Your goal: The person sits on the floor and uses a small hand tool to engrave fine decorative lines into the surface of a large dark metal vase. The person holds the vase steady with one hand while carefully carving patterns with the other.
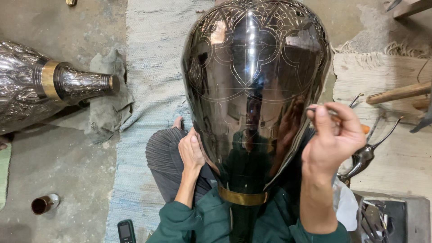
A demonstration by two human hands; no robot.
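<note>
A large glossy black metal vase with fine engraved line patterns and a brass band near its base rests in my lap, its wide body pointing away from me. My left hand presses against the vase's lower left side. My right hand is at the vase's right edge, fingers pinched around a thin metal engraving tool whose tip touches the surface.
A second engraved vase with brass bands lies on the floor at left. A small dark cup and a phone sit at lower left. A woven rug runs under me. Wooden handles and metal tools lie at right.
</note>
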